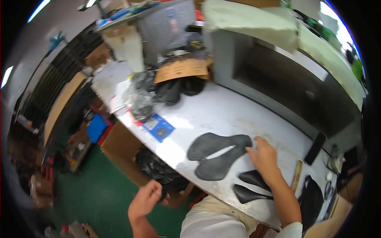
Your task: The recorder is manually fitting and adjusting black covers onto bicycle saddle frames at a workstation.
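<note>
On the white table lies a dark grey, flat saddle-shaped piece [216, 158], split by a long slot, its narrow tip pointing right. My right hand [265, 156] is at that tip, thumb and forefinger apart, the thumb close against its edge. Below that forearm are two glossy black saddle-shaped pieces [248, 194], partly covered by my arm. My left hand [147, 198] is closed, off the table's front edge and over an open carton. Something dark shows at its fingers, mostly hidden, and its kind cannot be made out.
Black bagged material fills the open carton [123, 154] below the table edge. A blue printed card [158, 127], clear plastic bags [139, 95] and a brown carton [181, 70] with black pieces sit at the left. A grey open-fronted box [262, 95] stands behind; scissors [328, 190] lie right.
</note>
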{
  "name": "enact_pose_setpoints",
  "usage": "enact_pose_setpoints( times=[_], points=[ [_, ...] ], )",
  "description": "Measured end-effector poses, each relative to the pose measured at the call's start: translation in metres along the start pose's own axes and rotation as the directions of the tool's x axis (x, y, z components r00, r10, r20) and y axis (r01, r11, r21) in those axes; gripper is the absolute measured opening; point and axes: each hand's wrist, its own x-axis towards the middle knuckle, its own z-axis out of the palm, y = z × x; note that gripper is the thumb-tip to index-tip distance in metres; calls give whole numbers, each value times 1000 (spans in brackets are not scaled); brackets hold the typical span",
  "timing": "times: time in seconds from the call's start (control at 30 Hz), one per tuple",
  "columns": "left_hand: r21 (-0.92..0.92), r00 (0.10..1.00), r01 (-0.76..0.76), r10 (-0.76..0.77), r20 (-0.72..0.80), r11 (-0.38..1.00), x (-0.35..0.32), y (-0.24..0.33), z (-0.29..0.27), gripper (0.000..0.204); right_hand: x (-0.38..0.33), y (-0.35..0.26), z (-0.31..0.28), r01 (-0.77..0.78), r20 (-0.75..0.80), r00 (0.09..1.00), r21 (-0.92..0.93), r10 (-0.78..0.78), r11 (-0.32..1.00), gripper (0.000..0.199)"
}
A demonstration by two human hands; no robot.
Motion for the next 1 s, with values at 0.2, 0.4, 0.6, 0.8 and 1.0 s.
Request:
enact_pose_setpoints(
  times=[0.2, 0.4, 0.6, 0.8, 1.0],
  points=[
    [-126, 635, -91, 155, 757, 988, 25, 14, 118, 14, -66, -55, -80, -58, 567, 702, 649, -431, 759, 37],
    [-120, 274, -22, 121, 954, 993, 55, 53, 188, 25, -137, -11, -132, -390, 597, 689, 783, -410, 485, 23],
    [-301, 543, 519, -37, 839, 800, 55, 36, 237, 71, -215, 20, -148, 6, 67, 988, 883, 139, -468, 27],
    [-479, 832, 241, 75, 550, 844, 27, 27, 260, 72, -238, 17, -174, 0, -16, 959, 998, 282, 57, 29],
    [248, 457, -889, 770, 445, 384, 58, 17, 235, 38, -237, 67, -158, -593, 504, 762, 796, 406, 124, 24]
  ],
)
